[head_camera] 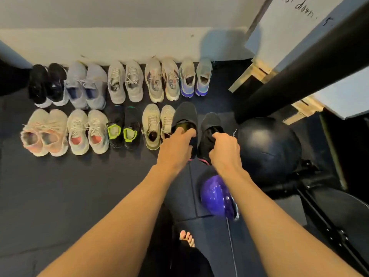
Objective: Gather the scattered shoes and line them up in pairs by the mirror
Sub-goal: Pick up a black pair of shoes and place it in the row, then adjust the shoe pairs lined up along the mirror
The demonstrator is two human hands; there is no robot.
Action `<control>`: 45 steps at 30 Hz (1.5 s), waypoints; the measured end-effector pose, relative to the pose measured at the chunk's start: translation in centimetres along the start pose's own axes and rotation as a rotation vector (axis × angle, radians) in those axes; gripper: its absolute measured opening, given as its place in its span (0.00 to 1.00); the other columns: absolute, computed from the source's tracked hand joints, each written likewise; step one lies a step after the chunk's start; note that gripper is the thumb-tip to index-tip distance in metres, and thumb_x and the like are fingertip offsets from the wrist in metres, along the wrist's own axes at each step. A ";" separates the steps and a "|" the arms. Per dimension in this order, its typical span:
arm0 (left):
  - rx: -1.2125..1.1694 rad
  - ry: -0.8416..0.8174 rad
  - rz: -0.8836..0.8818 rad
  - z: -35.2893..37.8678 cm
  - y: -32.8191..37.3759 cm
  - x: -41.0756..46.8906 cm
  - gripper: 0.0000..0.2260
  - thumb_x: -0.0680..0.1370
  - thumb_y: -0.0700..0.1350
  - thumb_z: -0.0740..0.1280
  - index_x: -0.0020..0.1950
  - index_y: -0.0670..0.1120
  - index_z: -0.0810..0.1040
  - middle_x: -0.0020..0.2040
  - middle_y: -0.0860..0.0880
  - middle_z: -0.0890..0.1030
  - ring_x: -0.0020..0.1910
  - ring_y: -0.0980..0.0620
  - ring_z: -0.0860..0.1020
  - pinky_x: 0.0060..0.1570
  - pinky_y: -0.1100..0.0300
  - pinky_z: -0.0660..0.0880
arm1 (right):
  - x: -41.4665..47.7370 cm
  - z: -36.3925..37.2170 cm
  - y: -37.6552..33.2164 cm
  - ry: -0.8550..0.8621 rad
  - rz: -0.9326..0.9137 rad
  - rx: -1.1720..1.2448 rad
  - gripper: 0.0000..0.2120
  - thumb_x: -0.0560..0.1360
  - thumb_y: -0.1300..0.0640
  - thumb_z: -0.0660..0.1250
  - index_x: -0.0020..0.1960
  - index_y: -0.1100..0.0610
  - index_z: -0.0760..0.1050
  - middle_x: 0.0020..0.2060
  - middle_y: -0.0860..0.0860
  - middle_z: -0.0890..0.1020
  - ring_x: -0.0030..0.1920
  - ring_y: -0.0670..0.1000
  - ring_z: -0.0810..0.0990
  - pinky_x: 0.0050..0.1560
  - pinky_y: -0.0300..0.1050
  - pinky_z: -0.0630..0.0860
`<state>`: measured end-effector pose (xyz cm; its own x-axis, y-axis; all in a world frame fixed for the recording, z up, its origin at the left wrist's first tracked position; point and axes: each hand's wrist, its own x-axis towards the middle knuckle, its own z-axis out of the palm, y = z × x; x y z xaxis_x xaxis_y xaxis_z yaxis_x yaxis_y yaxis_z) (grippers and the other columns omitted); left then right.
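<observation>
Last pair going in, looks like. The left black shoe (185, 114) and right black shoe (211, 121) sit just right of centre in the frame, at the right end of the front row (87, 130), toes pointing to the top. The left one is touching or nearly touching the beige pair (153, 124) beside it. The right one stands a bit apart and lower in the frame, so the two aren't quite level.

The left hand (175, 148) has its fingers (186, 132) hooked down into the mouth of its shoe, clamped over the heel rim. The right hand (224, 150) is bunched into a fist around the collar fabric of the other one (can't see the thumb properly).

Handling-wise, my guess is these are soft knit slip-ons: light, floppy on top, with no laces showing. The collar will stretch and crumple if you drag by it, so I'd grab lower at the heel, where the sole gives some stiffness, or pinch heel and sole together. Nothing fragile, and the dark floor mat (69, 186) looks grippy, so lifting beats sliding.

The big dark exercise ball (267, 144) sits close on the right, so there's not much room that side. The back row (119, 82) runs along the pale strip at the top (mirror or wall, can't tell).
</observation>
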<state>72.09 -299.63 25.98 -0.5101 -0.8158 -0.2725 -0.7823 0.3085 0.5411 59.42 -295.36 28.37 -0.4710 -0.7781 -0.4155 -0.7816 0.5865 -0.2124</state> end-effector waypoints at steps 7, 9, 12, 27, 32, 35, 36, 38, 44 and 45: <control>0.030 -0.042 0.042 10.1 -8.1 12.5 0.13 0.77 0.43 0.63 0.61 0.49 0.69 0.52 0.44 0.71 0.44 0.38 0.76 0.40 0.45 0.75 | 14.4 10.2 2.0 0.068 -0.032 -0.058 0.15 0.71 0.70 0.64 0.55 0.59 0.78 0.50 0.57 0.80 0.53 0.59 0.76 0.43 0.47 0.70; 0.051 -0.060 0.060 13.1 -9.7 15.3 0.13 0.78 0.42 0.62 0.62 0.48 0.69 0.52 0.43 0.71 0.43 0.37 0.76 0.40 0.45 0.75 | 17.9 12.9 2.6 0.081 -0.035 -0.065 0.15 0.71 0.69 0.65 0.55 0.58 0.79 0.49 0.57 0.80 0.52 0.60 0.76 0.42 0.48 0.71; 0.051 -0.066 0.063 17.7 -11.7 18.8 0.13 0.78 0.41 0.62 0.63 0.47 0.70 0.53 0.43 0.71 0.43 0.38 0.76 0.42 0.44 0.75 | 23.1 16.6 3.8 0.100 -0.069 -0.100 0.13 0.72 0.69 0.65 0.53 0.58 0.80 0.47 0.57 0.80 0.50 0.59 0.77 0.39 0.47 0.69; -0.013 -0.354 -0.062 30.2 -15.8 27.2 0.15 0.78 0.39 0.64 0.64 0.44 0.69 0.59 0.41 0.71 0.56 0.36 0.73 0.52 0.45 0.71 | 33.6 27.3 10.3 -0.208 -0.123 -0.373 0.15 0.75 0.69 0.60 0.59 0.60 0.77 0.55 0.60 0.76 0.58 0.62 0.72 0.43 0.49 0.67; -0.146 -0.322 -0.095 26.6 -14.5 26.5 0.15 0.78 0.44 0.65 0.64 0.46 0.72 0.61 0.43 0.74 0.59 0.41 0.74 0.57 0.50 0.71 | 31.6 24.5 9.6 -0.306 -0.024 -0.277 0.16 0.74 0.66 0.62 0.61 0.57 0.75 0.58 0.59 0.76 0.58 0.61 0.74 0.44 0.49 0.69; -0.184 -0.201 -0.128 21.7 -12.8 26.5 0.13 0.77 0.44 0.64 0.62 0.46 0.75 0.59 0.43 0.76 0.58 0.43 0.75 0.58 0.51 0.71 | 29.7 20.5 7.3 -0.162 -0.042 -0.131 0.16 0.75 0.64 0.63 0.62 0.56 0.75 0.59 0.57 0.76 0.57 0.60 0.75 0.44 0.48 0.70; -0.184 -0.169 -0.132 19.5 -11.9 26.5 0.13 0.77 0.44 0.64 0.61 0.46 0.75 0.59 0.43 0.76 0.58 0.44 0.75 0.58 0.51 0.71 | 29.1 18.7 6.2 -0.110 -0.051 -0.071 0.16 0.76 0.63 0.63 0.62 0.55 0.75 0.59 0.56 0.76 0.57 0.60 0.75 0.45 0.48 0.71; -0.161 -0.113 -0.106 14.6 -10.2 26.5 0.13 0.77 0.45 0.64 0.61 0.46 0.75 0.59 0.43 0.76 0.58 0.44 0.75 0.57 0.52 0.71 | 27.6 14.5 3.8 -0.030 -0.062 0.021 0.15 0.76 0.61 0.62 0.62 0.53 0.75 0.59 0.55 0.77 0.58 0.59 0.76 0.50 0.50 0.73; 0.027 -0.032 0.151 -1.3 -3.8 23.0 0.13 0.77 0.49 0.64 0.60 0.46 0.75 0.56 0.43 0.76 0.54 0.43 0.75 0.51 0.52 0.70 | 19.7 0.7 -3.2 0.122 -0.155 0.122 0.17 0.76 0.58 0.62 0.64 0.50 0.74 0.59 0.53 0.77 0.58 0.57 0.76 0.52 0.52 0.74; 0.050 -0.021 0.199 -3.8 -2.6 21.7 0.13 0.77 0.50 0.64 0.59 0.47 0.76 0.56 0.44 0.77 0.54 0.43 0.75 0.50 0.52 0.70 | 17.9 -1.6 -4.1 0.156 -0.166 0.131 0.16 0.76 0.58 0.62 0.63 0.50 0.74 0.58 0.53 0.77 0.57 0.56 0.76 0.51 0.51 0.74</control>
<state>64.38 -319.96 21.67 -0.6634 -0.7260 -0.1812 -0.6820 0.4870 0.5456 53.54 -312.02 23.24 -0.4058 -0.8855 -0.2263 -0.7988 0.4640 -0.3829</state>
